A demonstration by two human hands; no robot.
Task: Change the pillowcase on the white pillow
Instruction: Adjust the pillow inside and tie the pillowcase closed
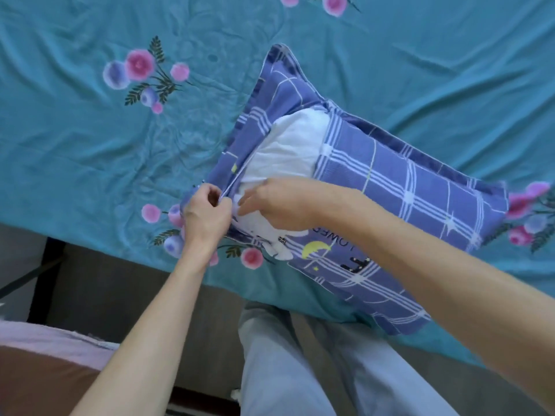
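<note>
Left hand (205,216) pinches the open edge of the blue checked pillowcase (390,187). Right hand (279,205), fingers loosely extended, rests on the exposed white pillow (288,145). Both lie on a teal floral sheet (90,145).

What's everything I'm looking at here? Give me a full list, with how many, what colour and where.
pillow: one, white, showing through the opening of the pillowcase.
pillowcase: one, blue with white checks and a yellow moon, lying on the bedsheet, open along its back.
bedsheet: one, teal with pink and purple flowers, covering the bed.
floor: dark grey, below the near edge of the bed.
cloth: one, pale pink, bottom left corner.
trousers: one pair, pale blue, bottom centre.
left hand: one, pinching the edge of the pillowcase opening.
right hand: one, fingers reaching into the opening against the pillow; its grip is hidden.
</note>
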